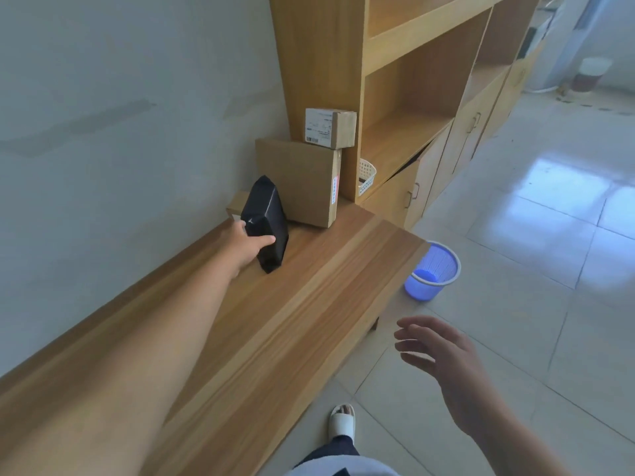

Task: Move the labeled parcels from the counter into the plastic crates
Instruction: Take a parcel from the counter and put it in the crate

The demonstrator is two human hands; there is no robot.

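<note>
My left hand grips a black plastic-wrapped parcel, tilted upright on the wooden counter. Behind it a flat brown cardboard box leans against the shelf side. On top of that box sits a small carton with a white label. The corner of another small carton shows behind the black parcel. My right hand hovers open over the floor, right of the counter, holding nothing.
A tall wooden shelf unit with cupboard doors stands at the counter's far end. A white plastic basket sits on its lowest shelf. A blue plastic basket stands on the tiled floor. My slippered foot is below.
</note>
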